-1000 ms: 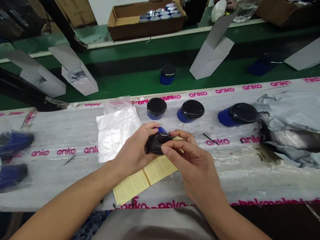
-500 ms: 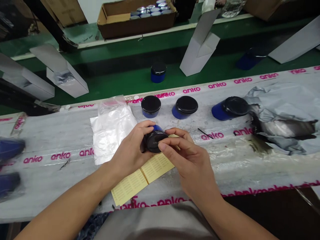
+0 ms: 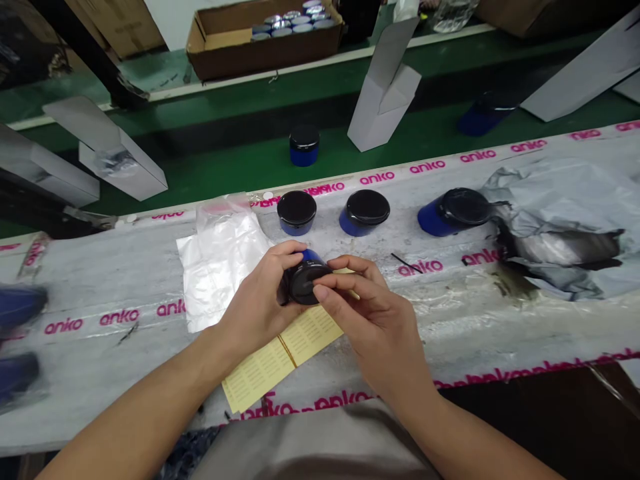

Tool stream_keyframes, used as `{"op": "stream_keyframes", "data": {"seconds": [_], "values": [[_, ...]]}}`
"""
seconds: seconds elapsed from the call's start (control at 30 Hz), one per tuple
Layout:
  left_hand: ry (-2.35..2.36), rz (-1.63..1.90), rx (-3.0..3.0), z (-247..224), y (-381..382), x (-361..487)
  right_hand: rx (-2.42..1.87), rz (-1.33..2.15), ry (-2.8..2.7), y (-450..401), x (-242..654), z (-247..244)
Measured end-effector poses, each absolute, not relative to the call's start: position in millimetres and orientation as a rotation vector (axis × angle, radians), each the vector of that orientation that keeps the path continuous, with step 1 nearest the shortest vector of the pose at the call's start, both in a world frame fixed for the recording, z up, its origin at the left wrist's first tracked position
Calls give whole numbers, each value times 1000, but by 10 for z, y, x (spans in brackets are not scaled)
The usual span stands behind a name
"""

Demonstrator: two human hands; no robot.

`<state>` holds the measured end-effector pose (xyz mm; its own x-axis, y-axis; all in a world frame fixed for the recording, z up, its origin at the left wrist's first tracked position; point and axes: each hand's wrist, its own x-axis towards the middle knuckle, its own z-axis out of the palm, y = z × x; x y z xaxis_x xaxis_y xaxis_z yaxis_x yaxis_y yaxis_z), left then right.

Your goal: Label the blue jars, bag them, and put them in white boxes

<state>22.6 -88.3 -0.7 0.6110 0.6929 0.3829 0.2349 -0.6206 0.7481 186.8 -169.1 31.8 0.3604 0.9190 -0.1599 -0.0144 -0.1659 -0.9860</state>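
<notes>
My left hand (image 3: 263, 287) is wrapped around a blue jar with a black lid (image 3: 305, 283), tilted so that the lid faces me. At the lid's right edge, the thumb and forefinger of my right hand (image 3: 370, 307) are pinched together. Anything thin between those fingertips is too small to make out. Under both hands lie yellow sheets of printed labels (image 3: 265, 373), partly covered by them. Just beyond stand two more lidded jars, one blue and black jar (image 3: 297, 213) and another jar (image 3: 365, 213) to its right.
Clear plastic bags (image 3: 220, 260) lie left of my hands. A third jar (image 3: 453, 212) and a torn grey bag (image 3: 565, 233) are on the right. Behind runs a green belt (image 3: 210, 160) with a jar (image 3: 304, 145) and open white boxes (image 3: 385, 100). A cardboard tray (image 3: 260, 57) stands farther back.
The surroundings have shifted slightly left in the view, most of all the boxes and jar on the belt. Both hands keep nearly the same hold on the jar.
</notes>
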Motion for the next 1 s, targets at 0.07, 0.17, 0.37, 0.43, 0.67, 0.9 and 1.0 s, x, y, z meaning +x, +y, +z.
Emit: {"op": "stream_keyframes", "data": {"seconds": [0.07, 0.17, 0.37, 0.43, 0.67, 0.9, 1.0], "values": [[724, 889, 2176, -11, -883, 222, -1495, 1038, -854, -1694, 1868, 317], [729, 883, 2182, -11, -883, 219, -1499, 1036, -848, -1694, 1868, 317], [730, 879, 2215, 8, -886, 226, -1512, 998, -838, -1690, 1845, 325], [735, 874, 2220, 9, -892, 227, -1524, 982, -842, -1693, 1838, 330], [759, 892, 2196, -15, -905, 231, -1543, 939, -853, -1720, 1829, 339], [754, 910, 2177, -13, -905, 238, -1545, 976, -881, -1702, 1824, 336], [751, 901, 2183, -11, -907, 238, -1545, 960, -893, -1697, 1821, 333]]}}
